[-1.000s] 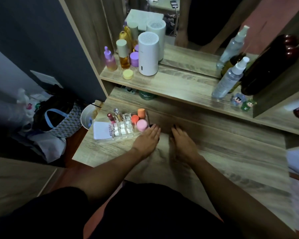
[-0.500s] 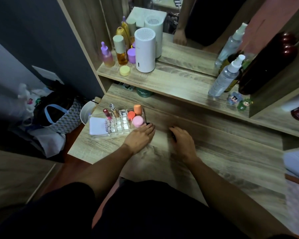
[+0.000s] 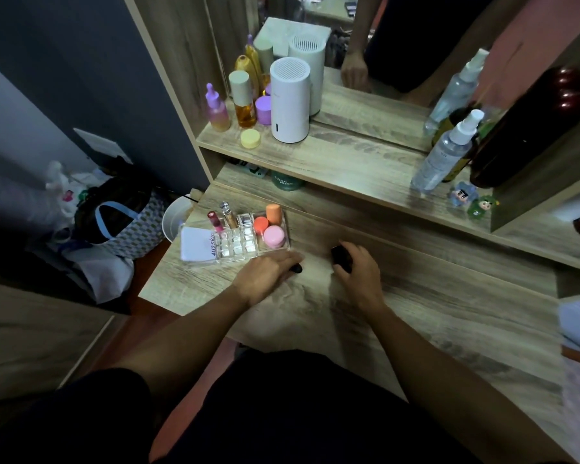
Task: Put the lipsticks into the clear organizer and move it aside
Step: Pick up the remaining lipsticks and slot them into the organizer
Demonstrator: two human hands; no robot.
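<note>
The clear organizer sits near the left end of the wooden desk. A red lipstick and a gold-capped tube stand in its back slots; orange and pink sponges fill its right compartment. My left hand lies palm down just in front of the organizer, covering a black lipstick whose end pokes out at the fingertips. My right hand is curled around a second black lipstick on the desk.
A white card leans at the organizer's left. The shelf above holds bottles, a white cylinder device, spray bottles, small figurines and a mirror. A bag and white bin sit on the floor left.
My right hand has curled its fingers around a black lipstick. My left hand has stayed flat beside the organizer, with a black lipstick's end now showing at its fingertips.
</note>
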